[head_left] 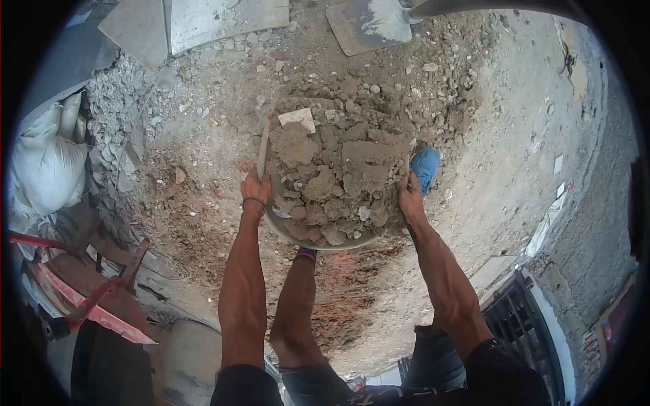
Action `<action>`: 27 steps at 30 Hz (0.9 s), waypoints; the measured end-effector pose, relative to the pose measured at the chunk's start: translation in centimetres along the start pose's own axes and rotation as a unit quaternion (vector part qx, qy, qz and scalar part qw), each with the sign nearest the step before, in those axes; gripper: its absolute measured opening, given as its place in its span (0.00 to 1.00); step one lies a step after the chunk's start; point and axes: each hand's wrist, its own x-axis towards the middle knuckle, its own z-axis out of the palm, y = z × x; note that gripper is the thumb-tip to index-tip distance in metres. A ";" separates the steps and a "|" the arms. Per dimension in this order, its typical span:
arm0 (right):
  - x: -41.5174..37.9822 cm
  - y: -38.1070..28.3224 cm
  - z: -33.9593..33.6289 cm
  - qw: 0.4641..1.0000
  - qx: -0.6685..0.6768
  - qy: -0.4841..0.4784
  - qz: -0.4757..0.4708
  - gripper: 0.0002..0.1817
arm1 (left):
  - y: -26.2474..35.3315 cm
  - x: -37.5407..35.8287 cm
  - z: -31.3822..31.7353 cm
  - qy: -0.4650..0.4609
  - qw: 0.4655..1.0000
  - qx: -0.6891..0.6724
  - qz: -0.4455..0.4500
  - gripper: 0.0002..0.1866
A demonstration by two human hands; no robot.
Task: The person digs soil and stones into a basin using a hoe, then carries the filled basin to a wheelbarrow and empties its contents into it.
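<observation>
A wide tub [291,233] heaped with rubble [332,172], grey-brown clods and stones, is in the middle of the view. My left hand [256,189] is closed on its left edge, where a long, pale strip rises along the side. On the opposite side my right hand [409,193] grips the right edge, fingers wrapped round it. A pale broken tile piece [297,119] lies on top of the heap near its far left. The underside of the tub is hidden.
A shovel blade [369,26] lies at the top. My blue shoe [424,169] is right of the tub. White sacks [51,169] and red-framed equipment [101,291] stand at left; broken slabs [223,24] lie at top left. A dark grille [518,314] is at lower right.
</observation>
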 end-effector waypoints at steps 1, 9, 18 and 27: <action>-1.4 -1.3 -1.1 1.000 0.000 -0.001 -0.005 0.16 | 0.1 -2.0 -0.6 -0.021 0.999 -0.031 -0.029 0.18; -17.5 -19.3 -16.2 0.997 0.022 -0.040 -0.064 0.20 | 6.8 -22.3 -13.3 -0.002 0.973 -0.216 -0.076 0.16; -48.7 -35.5 -34.9 0.966 0.069 -0.013 -0.247 0.23 | 9.6 -54.1 -29.9 0.141 0.855 -0.498 0.033 0.26; -51.9 -35.5 -36.2 0.879 0.066 -0.153 -0.447 0.23 | 8.6 -67.1 -26.4 0.352 0.769 -0.533 0.004 0.31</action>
